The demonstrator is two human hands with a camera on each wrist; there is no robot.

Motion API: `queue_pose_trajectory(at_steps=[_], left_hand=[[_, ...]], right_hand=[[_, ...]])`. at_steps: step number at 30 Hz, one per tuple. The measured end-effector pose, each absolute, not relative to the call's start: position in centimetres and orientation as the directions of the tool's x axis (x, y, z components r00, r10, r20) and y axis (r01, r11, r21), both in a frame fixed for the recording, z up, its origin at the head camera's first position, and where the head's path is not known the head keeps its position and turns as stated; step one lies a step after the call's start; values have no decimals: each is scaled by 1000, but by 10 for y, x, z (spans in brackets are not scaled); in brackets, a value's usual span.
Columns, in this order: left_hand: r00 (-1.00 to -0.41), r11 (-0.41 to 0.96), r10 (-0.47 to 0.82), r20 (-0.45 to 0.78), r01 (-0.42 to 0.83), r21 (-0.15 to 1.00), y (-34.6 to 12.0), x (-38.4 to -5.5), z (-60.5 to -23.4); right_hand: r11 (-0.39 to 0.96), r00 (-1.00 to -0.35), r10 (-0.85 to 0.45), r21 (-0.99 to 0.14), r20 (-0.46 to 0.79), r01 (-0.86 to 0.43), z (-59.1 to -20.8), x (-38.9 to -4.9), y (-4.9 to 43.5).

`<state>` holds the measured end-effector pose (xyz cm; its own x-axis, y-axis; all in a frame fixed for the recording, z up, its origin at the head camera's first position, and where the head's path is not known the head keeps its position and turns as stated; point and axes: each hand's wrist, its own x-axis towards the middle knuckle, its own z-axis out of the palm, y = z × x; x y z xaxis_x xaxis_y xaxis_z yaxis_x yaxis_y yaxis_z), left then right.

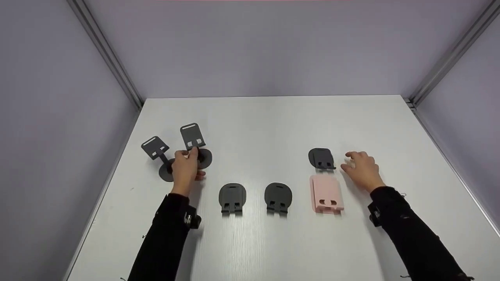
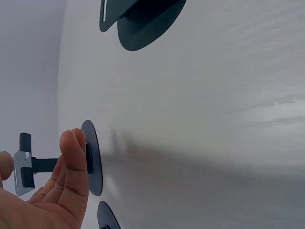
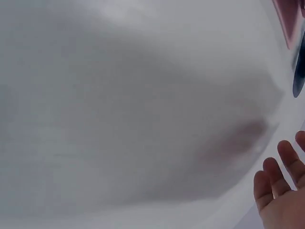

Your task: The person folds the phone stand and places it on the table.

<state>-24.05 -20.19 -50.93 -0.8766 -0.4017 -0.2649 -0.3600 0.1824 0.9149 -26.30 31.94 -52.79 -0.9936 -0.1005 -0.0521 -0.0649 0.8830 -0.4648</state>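
My left hand (image 1: pixel 185 168) is at an unfolded dark grey phone stand (image 1: pixel 192 134) with a round base, at the table's left. In the left wrist view its fingers (image 2: pixel 74 176) lie extended beside the stand's post, the thumb apart from them at the plate. Another unfolded grey stand (image 1: pixel 155 147) stands just left of this hand, its base partly behind the hand. My right hand (image 1: pixel 363 171) hovers over the table with fingers spread and nothing in them. Nearest to it are a folded grey stand (image 1: pixel 321 158) and a folded pink stand (image 1: pixel 327 194).
Two more folded grey stands, one left (image 1: pixel 232 198) and one right (image 1: pixel 278 198), lie side by side in the middle of the white table (image 1: pixel 254 128). Pale panels (image 1: pixel 250 50) wall in the table at the back and both sides.
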Motion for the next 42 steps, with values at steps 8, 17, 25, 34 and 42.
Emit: queue_pose_trajectory(at_steps=[8,17,25,34,42], left_hand=[[-895,38,-345,-282,-314,949,-201,-241,-505],[-903,-76,-309,-300,-291,954,-209,-242,-501],[-906,-193,-300,-299,-249,949,-210,-242,-501],[-897,-290,-317,-309,-218,932,-210,-242,-503],[-901,-383,-324,-287,-152,911,-206,-245,-498]], right_hand=[[931,-979,-106,-363,-172,-37,-531,-256,327],[945,-972,-150,-315,-182,-87,-530,-249,326],[948,-974,-160,-300,-163,-106,-530,-248,329],[946,-974,-168,-302,-154,-116,-538,-248,331],[944,-973,-176,-308,-152,-122,-540,-251,332]])
